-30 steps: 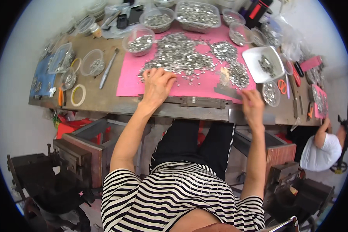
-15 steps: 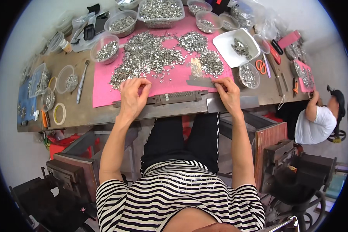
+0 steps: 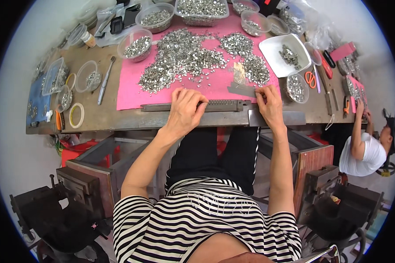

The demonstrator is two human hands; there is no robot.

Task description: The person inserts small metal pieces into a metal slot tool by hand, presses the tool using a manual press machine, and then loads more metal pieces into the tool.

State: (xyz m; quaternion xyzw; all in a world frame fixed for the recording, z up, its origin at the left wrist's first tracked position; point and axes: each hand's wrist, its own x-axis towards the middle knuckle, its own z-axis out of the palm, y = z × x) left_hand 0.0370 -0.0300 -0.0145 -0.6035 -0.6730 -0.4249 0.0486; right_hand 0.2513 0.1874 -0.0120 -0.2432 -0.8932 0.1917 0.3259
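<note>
A long dark metal fixture [image 3: 226, 105] with rows of small slots lies along the bench's front edge. My left hand [image 3: 185, 109] is over its left half, thumb and index finger pinched together; anything between them is too small to make out. My right hand [image 3: 271, 107] has its fingertips closed at the right end of a flat grey metal strip [image 3: 241, 90], just behind the fixture. Beyond my hands, heaps of small shiny metal pieces [image 3: 180, 57] cover much of a pink mat [image 3: 129, 94]. A small tan patch [image 3: 239, 72] lies by the strip.
Clear tubs [image 3: 136, 44] of metal pieces and a white tray [image 3: 278, 55] ring the mat. Orange-handled scissors [image 3: 310, 79] lie right, a toothbrush-like tool [image 3: 106, 81] left. A flat metal plate [image 3: 289, 118] sits at the front edge. Another person [image 3: 364, 147] works at far right.
My left hand has moved right along the fixture, from its left end to over its slotted part. The right hand stays at the strip's end. The whole view has shifted slightly.
</note>
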